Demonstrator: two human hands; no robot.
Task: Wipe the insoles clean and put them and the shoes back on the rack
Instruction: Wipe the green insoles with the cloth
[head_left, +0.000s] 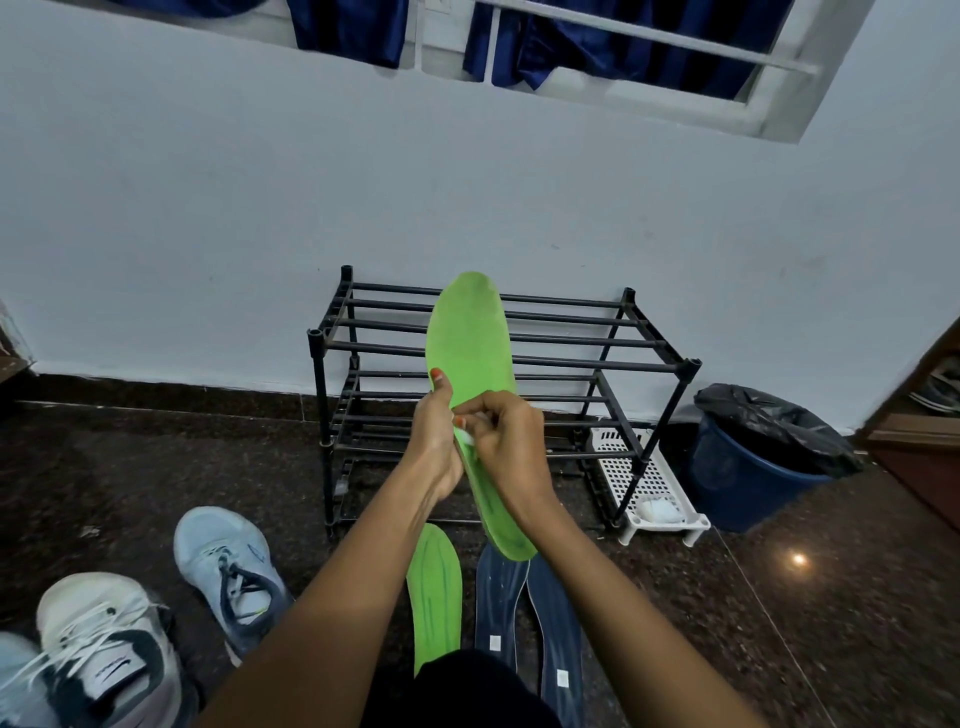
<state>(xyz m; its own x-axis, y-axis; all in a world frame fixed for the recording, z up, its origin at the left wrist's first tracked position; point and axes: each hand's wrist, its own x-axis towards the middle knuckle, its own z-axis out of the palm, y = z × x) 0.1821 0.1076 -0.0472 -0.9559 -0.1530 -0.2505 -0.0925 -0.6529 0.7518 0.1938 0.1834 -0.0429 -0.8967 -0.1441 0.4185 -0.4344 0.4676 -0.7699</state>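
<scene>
The black rack (315, 340) by the wall (208, 208) has no shoes and no insoles on it that I can see. So the putting-back part is not started. The shoes sit on the floor (156, 467), off to the left. The person's left grip (436, 431) is closed around the middle of a green insole (470, 338) and holds it up in front of the rack. The right grip (511, 441) pinches a small white wipe (464, 434) and presses it on that insole. I think the wiping is about half way. I cannot tell which insoles are clean already.

Now I count.
- One rack.
- One blue bin (753, 467) with a black bag in it.
- Three shoes: a light blue shoe (228, 571), a white and black shoe (104, 639), and a bit of a pale shoe (15, 680) in the corner.
- One white tray (649, 467) beside the rack, with a white lump (657, 509) in it.
- Four insoles: the green one in the air, a second green insole (435, 587) flat on the floor, and two dark blue insoles (498, 597) next to it.
- One wipe.
</scene>
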